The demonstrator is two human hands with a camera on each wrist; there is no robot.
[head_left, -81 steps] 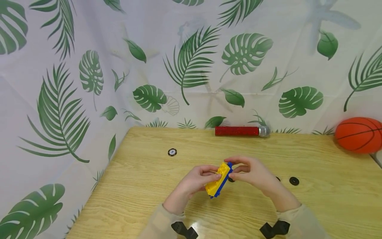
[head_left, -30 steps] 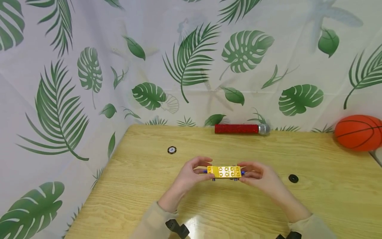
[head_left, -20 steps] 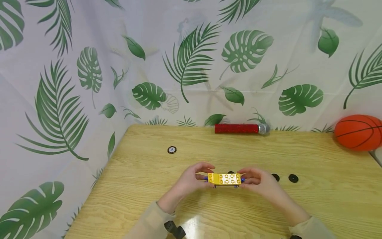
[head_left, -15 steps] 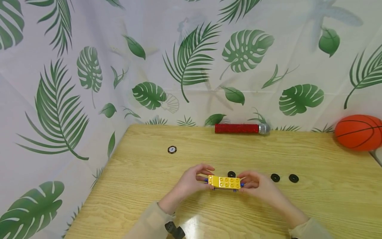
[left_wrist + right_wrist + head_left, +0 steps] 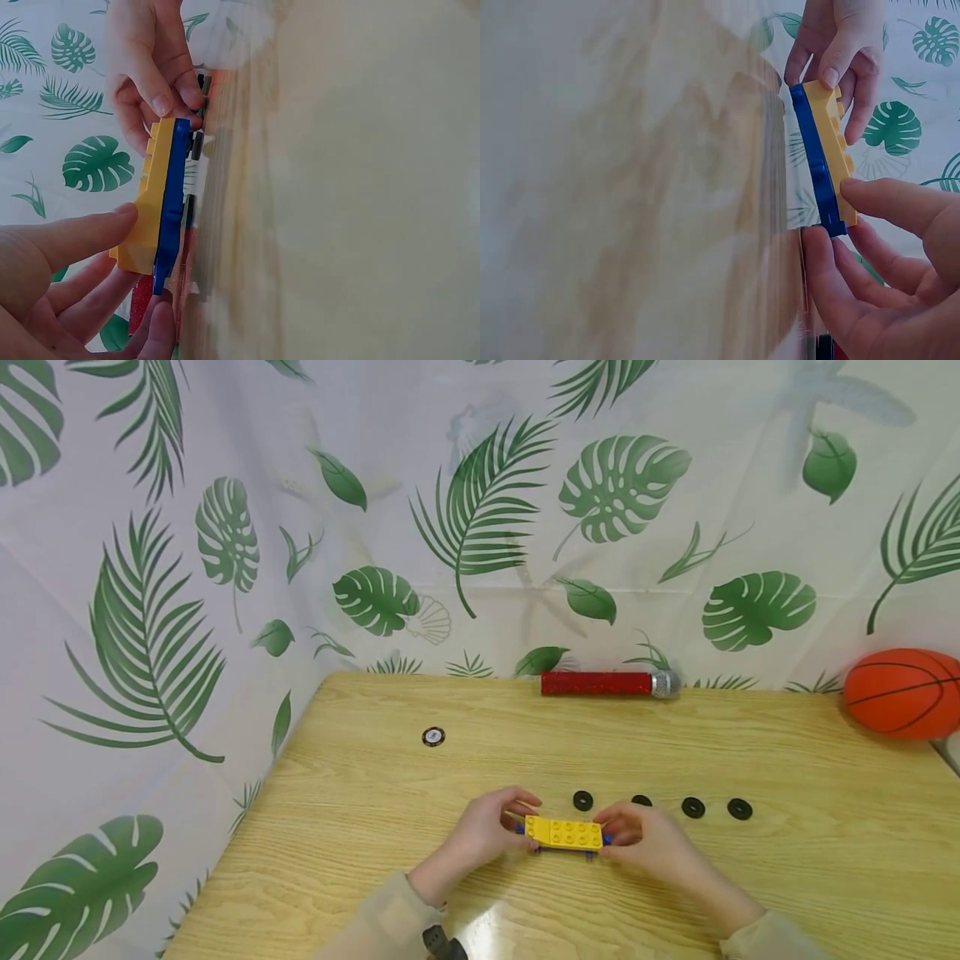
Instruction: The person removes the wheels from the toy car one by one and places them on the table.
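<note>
Between both hands is a toy car body (image 5: 576,832) made of building bricks, with a yellow studded top on a blue chassis (image 5: 172,202). It is level in the head view, its long side running left to right, with blue pegs sticking out below. My left hand (image 5: 482,833) grips the sloped left end, thumb on the yellow side. Fingers of my right hand (image 5: 651,843) pinch the other end, as the right wrist view shows with the yellow bricks (image 5: 829,127). Just beyond the car body, black toy wheels (image 5: 582,801) lie in a row; my right hand partly hides one wheel (image 5: 641,800).
On the wooden table (image 5: 360,777) a black-and-white chip (image 5: 433,737) lies to the left. A red microphone (image 5: 596,683) lies along the back edge by the leaf-print cloth (image 5: 495,610). At the far right sits an orange basketball (image 5: 903,693).
The car body has turned from tilted to level, then come down the view towards the person, both hands moving with it. More of the black wheels now show behind it.
</note>
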